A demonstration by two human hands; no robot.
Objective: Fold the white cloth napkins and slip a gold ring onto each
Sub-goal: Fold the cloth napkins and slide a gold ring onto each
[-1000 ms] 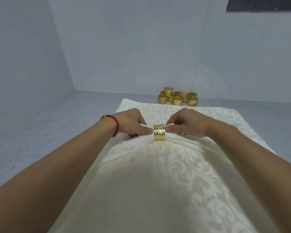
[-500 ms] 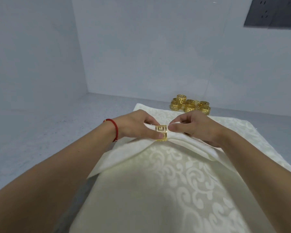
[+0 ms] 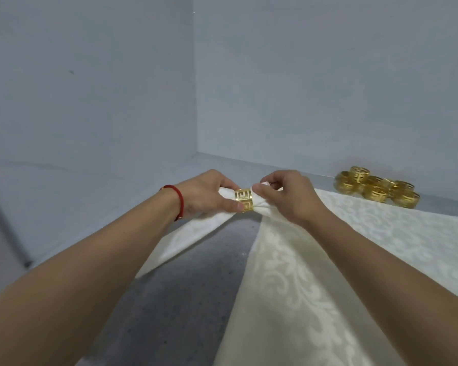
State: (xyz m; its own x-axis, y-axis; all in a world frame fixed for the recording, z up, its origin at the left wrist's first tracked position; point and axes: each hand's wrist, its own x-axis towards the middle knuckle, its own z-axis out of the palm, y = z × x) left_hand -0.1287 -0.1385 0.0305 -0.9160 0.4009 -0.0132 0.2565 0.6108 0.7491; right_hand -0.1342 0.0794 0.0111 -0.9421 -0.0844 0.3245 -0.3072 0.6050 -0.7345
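A gold ring with a cut-out key pattern sits around the gathered middle of a white damask napkin. My left hand, a red cord on its wrist, pinches the ring and the cloth bunched to its left. My right hand grips the cloth just right of the ring. Both hands hold the bunched part up off the grey table. The napkin fans out below in two wings, one toward the left and a wider one toward me.
A pile of several spare gold rings lies at the back right against the wall. More white patterned cloth lies flat under my right arm. Pale walls meet in a corner behind my hands.
Both hands have lifted the ringed napkin off the table and carried it left, baring grey tabletop beneath. The view has swung left, so the ring pile now sits further right.
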